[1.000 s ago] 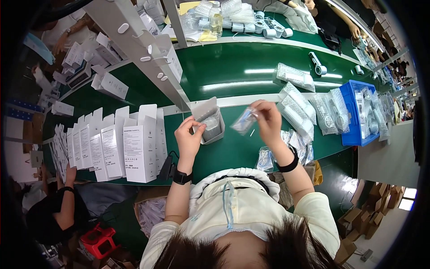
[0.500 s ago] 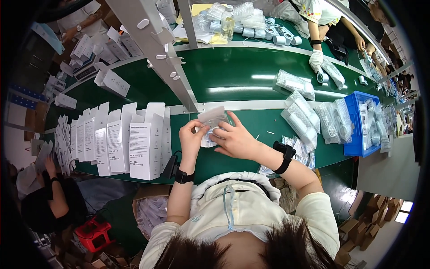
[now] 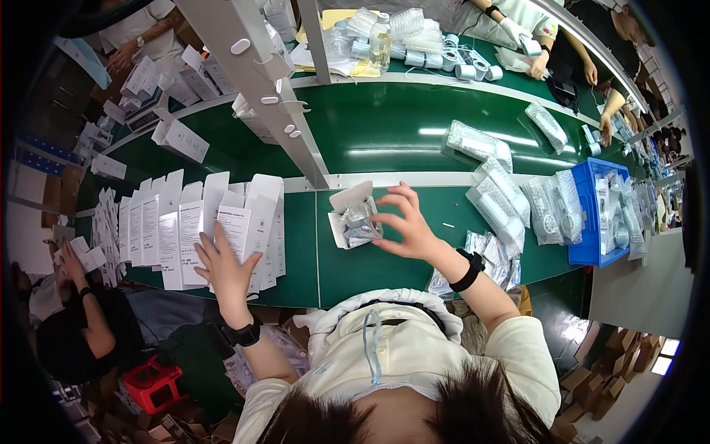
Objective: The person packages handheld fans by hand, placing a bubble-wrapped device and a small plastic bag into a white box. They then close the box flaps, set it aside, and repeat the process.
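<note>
A: Starting from the small open white box [image 3: 353, 214] as our landmark. It sits on the green table [image 3: 384, 266], flap up, with clear-bagged parts inside.

B: Our right hand [image 3: 405, 226] is just right of that box, fingers spread wide and curled, fingertips at its right edge. We can't tell if they touch it; nothing is held.

A: Left hand [image 3: 225, 270]?

B: Well left of the box and nearer our body. It lies flat and open, palm down, on the row of standing white cartons [image 3: 200, 229]. Nothing is gripped there.

A: So the right hand is the nearer one, and the box lies straight to its left. Long axis?

B: We see it running roughly left-right across the table, slightly tilted.

A: Counts?

B: One open box, two hands. About ten upright cartons left of the box, overlapping, so we can't give an exact number. One blue bin [image 3: 592, 214] far right of the box. Bagged bubble-wrap packs [image 3: 510, 200] between box and bin, roughly six.
</note>
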Action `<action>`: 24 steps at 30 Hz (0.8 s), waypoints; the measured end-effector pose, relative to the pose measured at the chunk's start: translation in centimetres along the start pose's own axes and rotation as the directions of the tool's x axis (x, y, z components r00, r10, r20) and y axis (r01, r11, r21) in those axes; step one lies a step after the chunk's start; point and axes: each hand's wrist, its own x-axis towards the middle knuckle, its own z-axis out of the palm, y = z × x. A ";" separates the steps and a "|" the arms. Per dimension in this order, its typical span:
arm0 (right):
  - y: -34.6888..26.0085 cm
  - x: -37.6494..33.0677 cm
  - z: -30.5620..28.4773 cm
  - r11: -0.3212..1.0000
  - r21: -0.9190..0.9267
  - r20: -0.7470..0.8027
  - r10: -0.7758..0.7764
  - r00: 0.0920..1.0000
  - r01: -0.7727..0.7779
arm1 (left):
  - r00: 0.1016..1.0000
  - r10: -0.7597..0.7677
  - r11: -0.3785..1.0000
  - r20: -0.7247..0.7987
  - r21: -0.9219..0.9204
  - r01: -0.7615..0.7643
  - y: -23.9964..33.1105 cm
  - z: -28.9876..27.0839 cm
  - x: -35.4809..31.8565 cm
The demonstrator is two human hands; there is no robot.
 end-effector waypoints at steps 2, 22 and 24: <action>-0.2 -0.3 0.4 0.977 -0.213 0.111 0.018 0.994 0.006 | 0.996 -0.031 0.999 0.081 0.017 0.029 -0.7 1.0 0.5; 16.4 8.9 -0.5 0.616 0.668 -0.248 0.712 0.657 -0.416 | 0.838 0.504 0.717 0.210 -0.643 -0.270 8.7 8.3 -6.2; 22.3 9.7 -0.8 0.714 0.483 -0.320 0.683 0.657 -0.507 | 0.852 0.475 0.786 0.220 -0.543 -0.298 11.5 10.5 -4.8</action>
